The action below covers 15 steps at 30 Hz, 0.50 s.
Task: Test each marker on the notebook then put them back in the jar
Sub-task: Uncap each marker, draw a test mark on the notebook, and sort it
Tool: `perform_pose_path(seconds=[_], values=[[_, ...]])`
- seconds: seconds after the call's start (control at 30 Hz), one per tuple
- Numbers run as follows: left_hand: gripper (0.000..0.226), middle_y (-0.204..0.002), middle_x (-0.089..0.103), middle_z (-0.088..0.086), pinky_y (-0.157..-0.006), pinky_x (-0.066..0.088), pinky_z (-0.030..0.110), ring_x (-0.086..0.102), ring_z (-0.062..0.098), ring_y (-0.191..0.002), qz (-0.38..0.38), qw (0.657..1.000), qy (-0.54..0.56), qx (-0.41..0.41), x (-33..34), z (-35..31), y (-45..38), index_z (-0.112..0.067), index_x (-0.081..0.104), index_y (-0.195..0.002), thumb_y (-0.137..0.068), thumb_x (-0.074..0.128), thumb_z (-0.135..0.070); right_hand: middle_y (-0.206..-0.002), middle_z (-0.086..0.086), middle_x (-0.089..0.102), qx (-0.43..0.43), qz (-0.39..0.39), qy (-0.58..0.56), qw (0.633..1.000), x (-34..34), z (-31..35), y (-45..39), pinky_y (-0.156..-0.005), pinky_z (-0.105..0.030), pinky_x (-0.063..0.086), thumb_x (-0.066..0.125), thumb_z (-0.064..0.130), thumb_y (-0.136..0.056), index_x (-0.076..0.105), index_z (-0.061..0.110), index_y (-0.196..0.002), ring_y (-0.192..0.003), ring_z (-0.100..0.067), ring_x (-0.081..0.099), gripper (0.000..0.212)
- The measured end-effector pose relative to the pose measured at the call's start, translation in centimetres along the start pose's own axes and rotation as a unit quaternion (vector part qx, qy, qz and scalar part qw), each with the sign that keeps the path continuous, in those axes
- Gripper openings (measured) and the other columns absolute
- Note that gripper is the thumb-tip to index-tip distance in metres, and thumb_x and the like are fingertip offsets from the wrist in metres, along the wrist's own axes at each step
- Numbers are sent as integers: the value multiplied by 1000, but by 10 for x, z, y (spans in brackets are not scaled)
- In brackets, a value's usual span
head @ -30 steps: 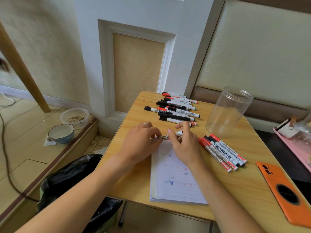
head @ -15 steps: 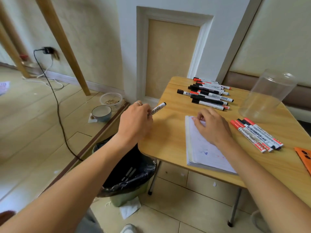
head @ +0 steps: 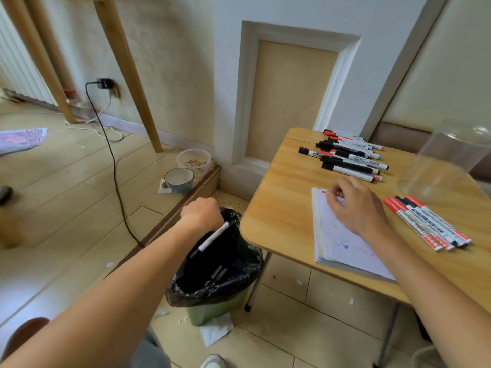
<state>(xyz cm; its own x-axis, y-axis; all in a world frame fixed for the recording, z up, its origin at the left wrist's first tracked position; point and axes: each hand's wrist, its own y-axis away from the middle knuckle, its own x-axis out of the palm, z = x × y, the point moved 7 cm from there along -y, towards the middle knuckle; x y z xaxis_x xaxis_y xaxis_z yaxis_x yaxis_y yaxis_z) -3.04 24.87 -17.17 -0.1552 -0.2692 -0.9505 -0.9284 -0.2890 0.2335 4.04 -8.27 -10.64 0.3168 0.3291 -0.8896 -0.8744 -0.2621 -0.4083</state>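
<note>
Head view: your left hand (head: 203, 213) is fisted above the black-lined bin (head: 212, 277), its grip on the blurred marker (head: 212, 239) unclear. Your right hand (head: 357, 208), fingers curled, rests on the notebook (head: 342, 243); the jar (head: 449, 160) is cut off on the counter (head: 279, 208).

Left hand (head: 202, 213) fingers: curled out of sight behind the knuckles; grip on the falling white marker (head: 212, 238) cannot be told.
Clear plastic jar (head: 446, 158): cut off by the right edge.
Dark markers in the black-lined bin (head: 215, 274): blurred, colours unreadable.
White lined notebook (head: 342, 235): far corner hidden under the right hand (head: 357, 205).
Marker labels: too small to read.
</note>
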Motion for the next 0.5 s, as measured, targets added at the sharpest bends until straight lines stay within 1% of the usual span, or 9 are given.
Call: perform_pose_path(seconds=[0.1,0.17,0.2,0.27,0.3,0.4,0.43,0.47,0.5], values=[[8,-93,59,9,-71,45,37,58,33,-85,-78,996,46,15,-15,-20,-5,-8,56,-93,-91,56,-16,-95,5,53,2,-2,-3,1000,0,0,0,-62,-35,49,57,36,-100,56,23,-93,-78,-21,57,15],[17,-102,62,10,-71,43,37,59,33,-90,-140,985,92,32,-25,-37,-8,-8,62,-104,-89,52,-13,-95,6,52,2,-3,-6,1000,1,-1,0,-63,-37,52,57,36,-100,56,24,-92,-78,-21,57,14],[19,-103,61,9,-71,41,36,58,32,-91,-171,978,115,46,-31,-47,-8,-9,63,-105,-90,51,-12,-95,6,52,2,-4,-8,1000,1,-2,1,-63,-37,52,57,36,-100,56,24,-93,-78,-20,58,14],[20,-104,60,7,-72,39,34,59,30,-95,-221,958,154,99,-40,-72,-7,-10,64,-105,-92,50,-12,-94,7,53,1,-8,-11,1000,1,-3,1,-63,-36,51,57,36,-100,57,23,-93,-78,-20,57,14],[23,-108,61,6,-75,42,35,59,28,-99,-234,947,168,141,-43,-87,-5,-12,66,-108,-93,49,-12,-94,7,53,0,-11,-14,1000,1,-3,1,-63,-36,51,57,35,-100,57,24,-92,-78,-19,58,14],[29,-121,61,4,-90,49,38,59,24,-108,-200,919,202,272,-41,-140,5,-18,64,-121,-94,55,-19,-94,6,54,2,-23,-31,999,1,-5,1,-64,-37,53,57,31,-100,57,22,-92,-81,-17,59,11],[33,-127,58,4,-95,49,40,58,24,-112,-170,913,201,311,-36,-157,9,-21,61,-127,-95,58,-28,-94,5,55,3,-30,-41,999,1,-6,0,-65,-38,53,57,27,-100,57,21,-93,-82,-17,59,10],[44,-136,53,4,-102,46,41,55,24,-119,-129,910,185,348,-29,-174,13,-24,56,-135,-95,61,-41,-95,5,56,5,-39,-55,998,1,-8,-1,-65,-39,53,56,24,-100,57,20,-94,-81,-17,58,8],[62,-146,46,4,-109,40,44,49,24,-128,-87,907,157,380,-20,-190,18,-26,48,-144,-92,61,-57,-95,4,56,9,-52,-72,996,0,-10,-1,-65,-39,52,56,20,-100,57,19,-95,-80,-17,57,6]])
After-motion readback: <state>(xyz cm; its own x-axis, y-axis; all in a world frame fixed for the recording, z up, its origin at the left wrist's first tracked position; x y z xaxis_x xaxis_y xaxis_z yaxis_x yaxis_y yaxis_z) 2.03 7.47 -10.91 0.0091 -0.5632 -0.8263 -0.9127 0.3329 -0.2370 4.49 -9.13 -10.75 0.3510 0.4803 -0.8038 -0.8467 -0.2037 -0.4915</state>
